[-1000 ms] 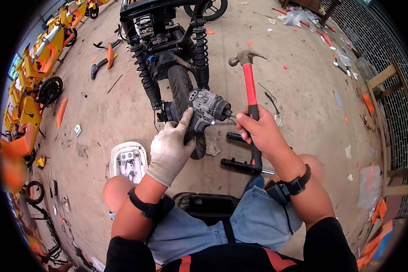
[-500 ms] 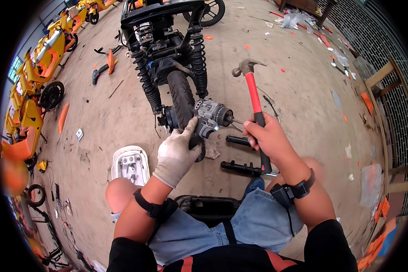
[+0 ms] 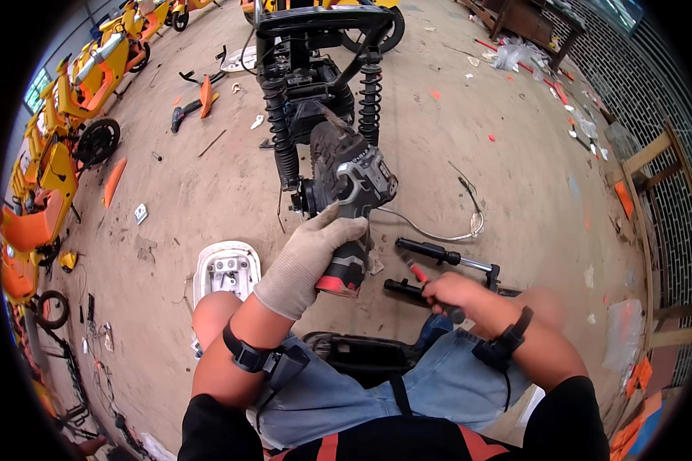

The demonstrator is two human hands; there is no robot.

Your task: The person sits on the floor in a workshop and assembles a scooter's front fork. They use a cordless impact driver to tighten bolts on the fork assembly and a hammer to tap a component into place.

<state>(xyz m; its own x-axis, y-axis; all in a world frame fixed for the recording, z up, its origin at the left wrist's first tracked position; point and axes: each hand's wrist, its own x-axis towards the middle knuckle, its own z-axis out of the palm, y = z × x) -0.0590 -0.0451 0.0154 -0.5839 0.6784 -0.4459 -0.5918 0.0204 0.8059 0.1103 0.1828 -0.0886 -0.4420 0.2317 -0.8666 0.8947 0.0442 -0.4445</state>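
Note:
In my gloved left hand [image 3: 311,250] is a grey and black cordless drill [image 3: 357,180] with a red-edged base, its front end pointing away from me. It overlaps the rear tyre [image 3: 321,150] of a stripped black scooter [image 3: 307,84]; whether they touch I cannot tell. My bare right hand [image 3: 452,293] is closed round the red and black handle of a hammer [image 3: 417,270], held low with its head blurred. Near that hand, two black fork tubes [image 3: 430,250] lie on the floor. A black open-topped plastic part [image 3: 365,355] sits between my knees.
A white plastic shell [image 3: 227,269] lies by my left knee. A thin cable [image 3: 438,235] curls beyond the fork tubes. Yellow scooters [image 3: 77,123] line the left side, with another drill [image 3: 183,115] on the floor nearer. A wooden frame [image 3: 657,157] leans at the right wall.
The hammer has dropped from upright beside the drill to low by the fork tubes. The drill has swung to point away from me. The view has shifted slightly.

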